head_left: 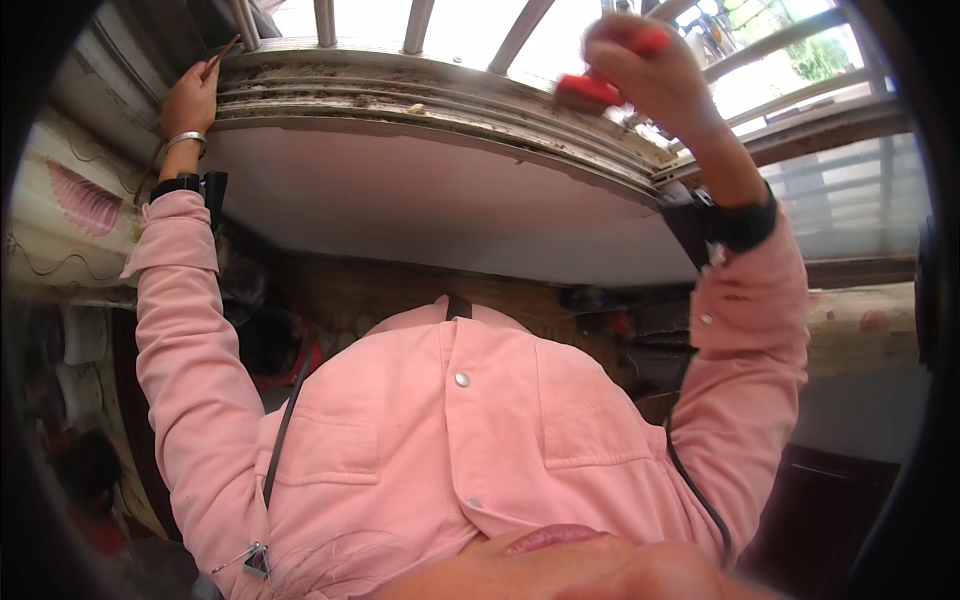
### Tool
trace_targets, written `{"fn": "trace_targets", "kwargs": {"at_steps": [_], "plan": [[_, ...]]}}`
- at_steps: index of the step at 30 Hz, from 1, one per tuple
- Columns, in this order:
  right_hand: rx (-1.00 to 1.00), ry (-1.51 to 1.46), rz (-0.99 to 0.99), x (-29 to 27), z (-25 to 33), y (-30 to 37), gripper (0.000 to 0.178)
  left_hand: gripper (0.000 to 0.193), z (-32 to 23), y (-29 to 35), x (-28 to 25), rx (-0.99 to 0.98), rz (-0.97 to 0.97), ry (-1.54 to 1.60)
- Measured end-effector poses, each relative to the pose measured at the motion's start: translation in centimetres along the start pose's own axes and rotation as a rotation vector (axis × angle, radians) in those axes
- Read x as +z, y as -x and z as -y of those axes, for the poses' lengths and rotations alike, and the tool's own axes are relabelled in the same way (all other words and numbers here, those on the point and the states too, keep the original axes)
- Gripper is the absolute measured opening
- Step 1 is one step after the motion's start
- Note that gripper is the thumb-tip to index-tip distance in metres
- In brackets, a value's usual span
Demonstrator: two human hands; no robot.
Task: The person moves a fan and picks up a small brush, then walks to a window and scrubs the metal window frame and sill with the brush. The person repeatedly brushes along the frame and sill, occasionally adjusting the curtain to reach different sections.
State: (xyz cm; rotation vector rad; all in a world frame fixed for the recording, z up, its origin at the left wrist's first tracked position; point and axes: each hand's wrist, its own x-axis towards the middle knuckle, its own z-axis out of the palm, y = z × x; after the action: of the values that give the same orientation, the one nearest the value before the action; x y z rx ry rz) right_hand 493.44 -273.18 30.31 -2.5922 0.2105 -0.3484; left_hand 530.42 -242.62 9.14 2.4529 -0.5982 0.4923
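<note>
My right hand (655,80) is raised over the right part of the window track (450,112), its fingers wrapped round a red brush (590,92). Motion blurs the brush, and its darker underside looks like bristles. At the track's left end my left hand (190,105) is closed by the frame, with a thin brown stick (222,55) jutting up from its fingers. Dirt lies dark along the grooves of the track, and a small pale crumb (416,109) sits on it.
Metal bars (418,25) stand beyond the track, with daylight behind. A pale wall (420,195) drops below the sill. Glass (845,190) is at the right, a patterned curtain (85,195) at the left. Dark items (270,335) lie lower down.
</note>
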Motion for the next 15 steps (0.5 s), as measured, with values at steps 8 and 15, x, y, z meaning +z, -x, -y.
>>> {"fn": "trace_targets", "kwargs": {"at_steps": [8, 15], "plan": [[0.244, 0.068, 0.258, 1.9, -4.5, 3.8, 0.015, 0.035, -0.3, 0.5, -0.2, 0.045, -0.09, 0.037], [0.405, 0.238, 0.445, 0.5, -2.5, 2.4, 0.027, 0.034, -0.6, 0.6, 0.0, 0.059, -0.106, 0.03]]}}
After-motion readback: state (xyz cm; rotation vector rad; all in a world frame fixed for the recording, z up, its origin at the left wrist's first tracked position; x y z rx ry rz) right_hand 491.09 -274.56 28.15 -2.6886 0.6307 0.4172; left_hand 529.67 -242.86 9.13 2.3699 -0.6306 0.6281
